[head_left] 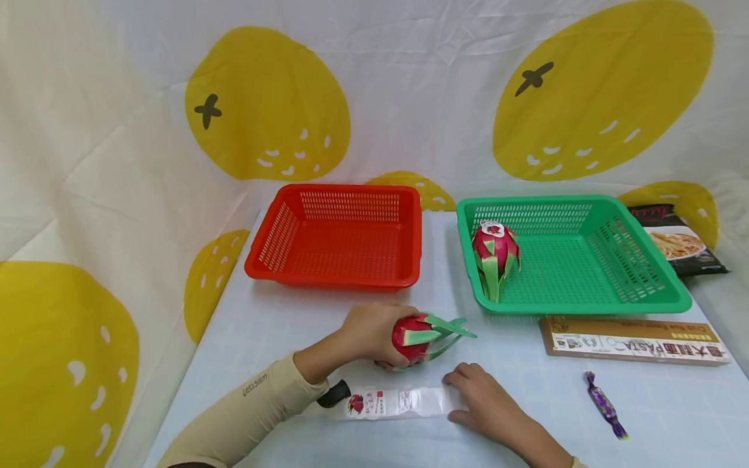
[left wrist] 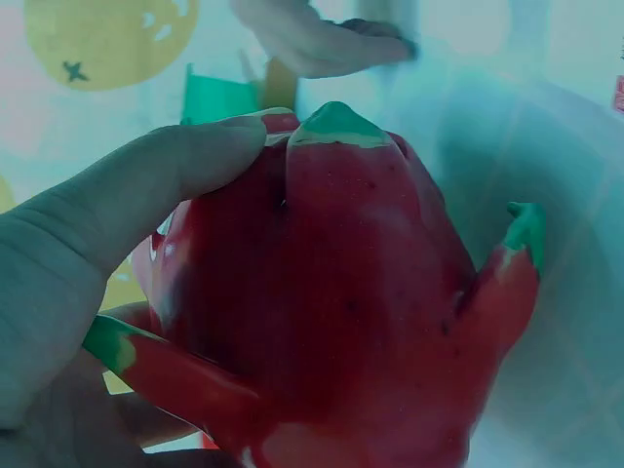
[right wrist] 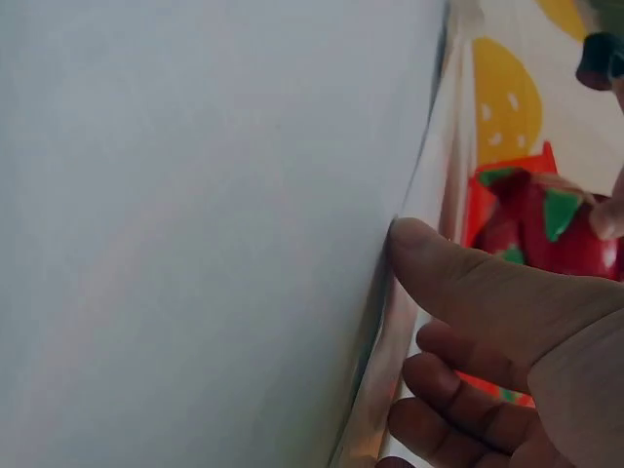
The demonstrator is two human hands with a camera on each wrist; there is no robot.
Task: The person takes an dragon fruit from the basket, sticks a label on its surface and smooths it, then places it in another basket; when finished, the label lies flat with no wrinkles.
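My left hand (head_left: 374,331) grips a pinkish-red dragon fruit (head_left: 411,339) with green-tipped scales, just above the table. In the left wrist view the thumb lies along the side of this dragon fruit (left wrist: 351,263). My right hand (head_left: 486,400) holds the right end of a long, clear plastic package (head_left: 404,403). Its label has a dragon fruit picture on it. In the right wrist view the thumb of this hand (right wrist: 507,341) presses the package's edge, with the other fingers curled beyond. A second dragon fruit (head_left: 494,250) sits inside the green basket (head_left: 585,308), against its left wall.
A red basket (head_left: 333,284) stands at the back left. Below the green basket lies a long pasta box (head_left: 638,340), with a purple-wrapped candy (head_left: 605,404) nearer the front. A black food packet (head_left: 675,240) lies at the far right, beside the green basket.
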